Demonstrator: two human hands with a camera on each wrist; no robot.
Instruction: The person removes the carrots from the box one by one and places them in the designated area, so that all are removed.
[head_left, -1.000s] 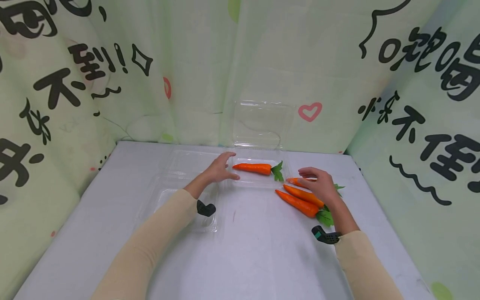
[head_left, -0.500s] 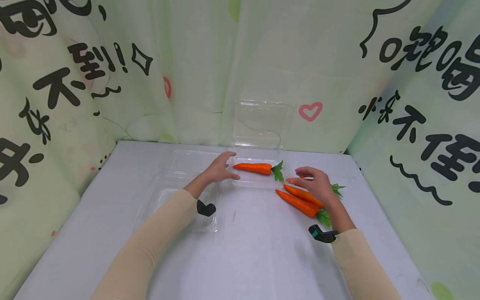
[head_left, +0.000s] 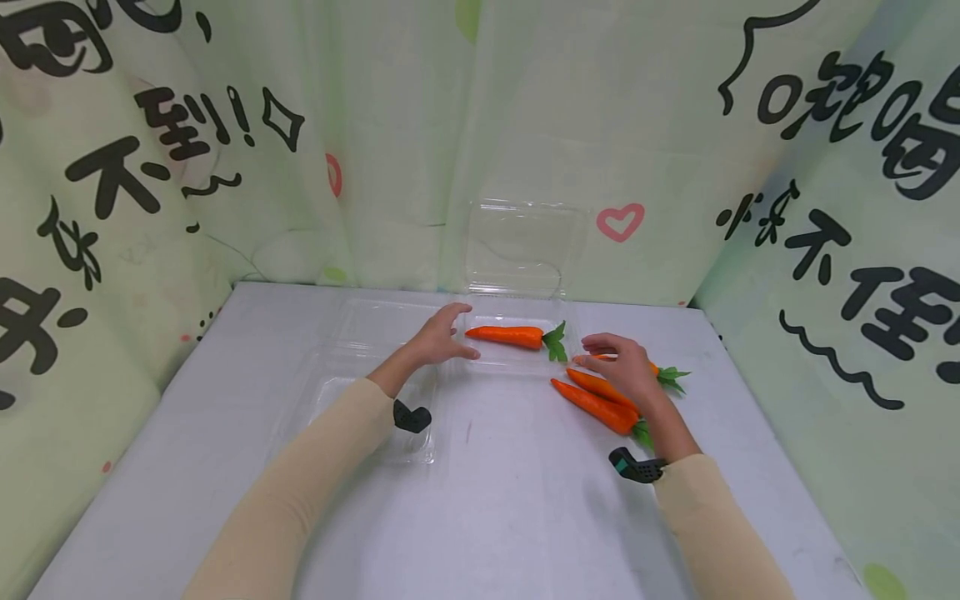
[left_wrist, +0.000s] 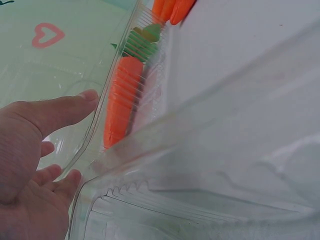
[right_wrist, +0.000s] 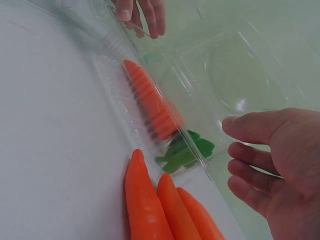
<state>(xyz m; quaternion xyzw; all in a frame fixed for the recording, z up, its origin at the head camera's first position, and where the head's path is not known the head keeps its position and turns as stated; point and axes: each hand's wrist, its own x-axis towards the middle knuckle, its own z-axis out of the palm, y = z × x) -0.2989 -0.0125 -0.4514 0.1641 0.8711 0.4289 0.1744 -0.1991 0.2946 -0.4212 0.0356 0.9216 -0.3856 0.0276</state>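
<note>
One orange carrot (head_left: 504, 335) with green leaves lies inside a clear plastic clamshell box (right_wrist: 112, 92), whose lid (head_left: 517, 250) stands raised at the back. By the left end of that box is my left hand (head_left: 435, 336), thumb and fingers spread with nothing between them. Whether it touches the rim, I cannot tell. My right hand (head_left: 626, 367) hovers over three more carrots (head_left: 596, 408) right of the box, its fingers loosely bent and holding nothing. It partly covers the rearmost carrot (right_wrist: 200, 212). In the right wrist view, a gap shows between thumb and fingers.
Another clear plastic box (head_left: 408, 454) lies on the white table (head_left: 510, 508) at the left, partly under the left forearm. A pale green curtain (head_left: 390, 150) with black lettering surrounds the table at the back and sides.
My right hand has drifted slightly left above the carrots, uncovering more of the rearmost carrot's leafy end. My left hand, the boxes and the carrots stay where they were.
</note>
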